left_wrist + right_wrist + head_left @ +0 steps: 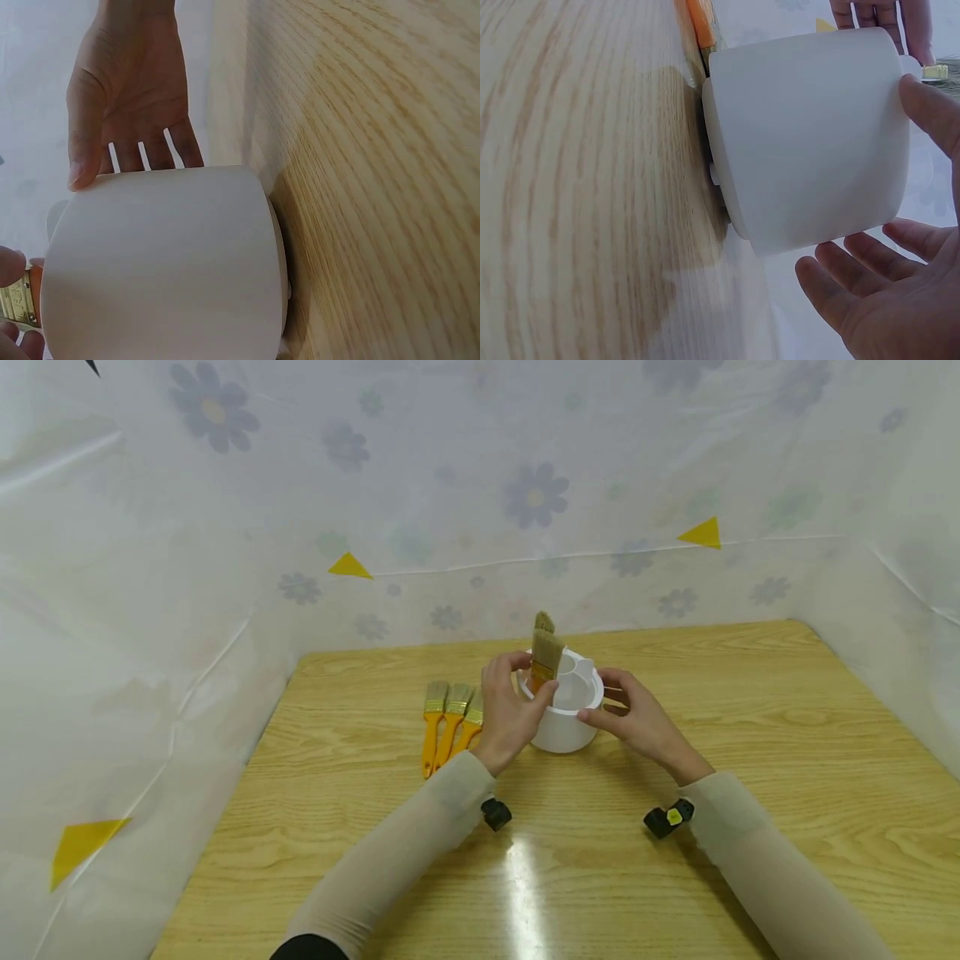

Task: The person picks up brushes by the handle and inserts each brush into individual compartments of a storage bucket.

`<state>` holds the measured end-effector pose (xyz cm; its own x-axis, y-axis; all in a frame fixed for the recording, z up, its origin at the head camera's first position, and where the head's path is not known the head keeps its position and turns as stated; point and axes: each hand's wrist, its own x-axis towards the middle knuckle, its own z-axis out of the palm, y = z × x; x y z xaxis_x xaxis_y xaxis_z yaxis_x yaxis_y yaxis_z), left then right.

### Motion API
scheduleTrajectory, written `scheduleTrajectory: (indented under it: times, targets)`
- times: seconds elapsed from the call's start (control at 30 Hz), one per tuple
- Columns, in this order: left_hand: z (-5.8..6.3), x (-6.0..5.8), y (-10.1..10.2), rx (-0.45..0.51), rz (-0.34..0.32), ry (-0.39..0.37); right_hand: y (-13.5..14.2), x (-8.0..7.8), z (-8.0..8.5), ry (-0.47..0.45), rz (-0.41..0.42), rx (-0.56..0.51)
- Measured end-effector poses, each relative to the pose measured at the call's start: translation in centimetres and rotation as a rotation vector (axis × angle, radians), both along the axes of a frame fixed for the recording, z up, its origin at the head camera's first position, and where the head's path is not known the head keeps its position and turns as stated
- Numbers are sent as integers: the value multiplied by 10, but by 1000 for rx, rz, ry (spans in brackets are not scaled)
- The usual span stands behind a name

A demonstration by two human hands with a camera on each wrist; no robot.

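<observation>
A white round container (564, 728) with inner compartments stands upright on the table. My left hand (512, 710) pinches a paintbrush (547, 658) at the container's left rim, bristles up and its handle low inside the container. Behind it rises the bristle tip of another paintbrush (543, 622); its lower part is hidden. On the other side my right hand (637, 718) holds the container, thumb at the near rim and fingers round the far side. The right wrist view shows its fingertips (810, 271) along the wall of the container (810, 142).
Several paintbrushes with orange handles (431, 735) lie side by side left of the container, partly behind my left hand. The wooden table (750, 710) meets a flower-patterned sheet (450, 510) at the back. Yellow triangles (349, 567) mark the sheet.
</observation>
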<state>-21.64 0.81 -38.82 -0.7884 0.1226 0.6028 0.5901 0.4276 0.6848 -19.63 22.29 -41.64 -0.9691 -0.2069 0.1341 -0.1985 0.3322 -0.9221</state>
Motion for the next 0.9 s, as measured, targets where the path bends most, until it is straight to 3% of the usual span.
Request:
scheduleTrajectory:
  times: [0.9]
  targets:
    - [-2, 3, -17, 7, -21, 22, -1, 1, 1, -6, 3, -3]
